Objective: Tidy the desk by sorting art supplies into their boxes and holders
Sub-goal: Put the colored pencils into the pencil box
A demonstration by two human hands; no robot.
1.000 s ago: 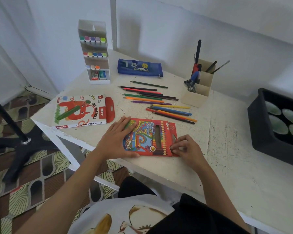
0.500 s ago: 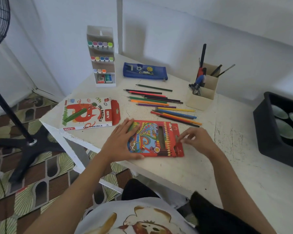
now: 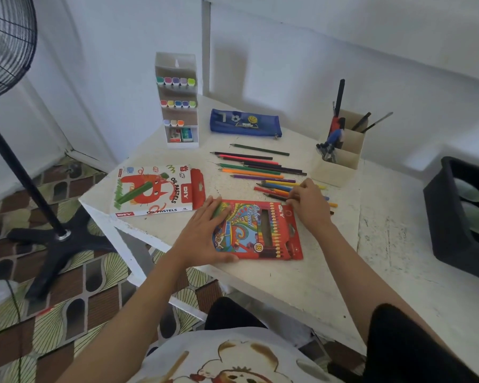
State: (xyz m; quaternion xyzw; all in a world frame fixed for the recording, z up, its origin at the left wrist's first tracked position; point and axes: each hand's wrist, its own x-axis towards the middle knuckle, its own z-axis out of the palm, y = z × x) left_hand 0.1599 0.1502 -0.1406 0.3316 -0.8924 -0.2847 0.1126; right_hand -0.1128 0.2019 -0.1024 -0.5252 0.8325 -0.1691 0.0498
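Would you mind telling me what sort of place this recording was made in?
Most likely a room in a home, with a corner set up for drawing. A worn white desk stands against plain walls, a pedestal fan stands on patterned flooring, and coloured pencils lie loose on the desk.

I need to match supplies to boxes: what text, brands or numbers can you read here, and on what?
"OIL PASTELS": on the top face and near side edge of the oil pastels box.
"DIY": white on red, on that box's top face and near edge.
"Color Pencil": on the colour pencil box.
"18": round badge on the colour pencil box.
Blue pencil case: ball pictures; its lettering is too blurred to read.
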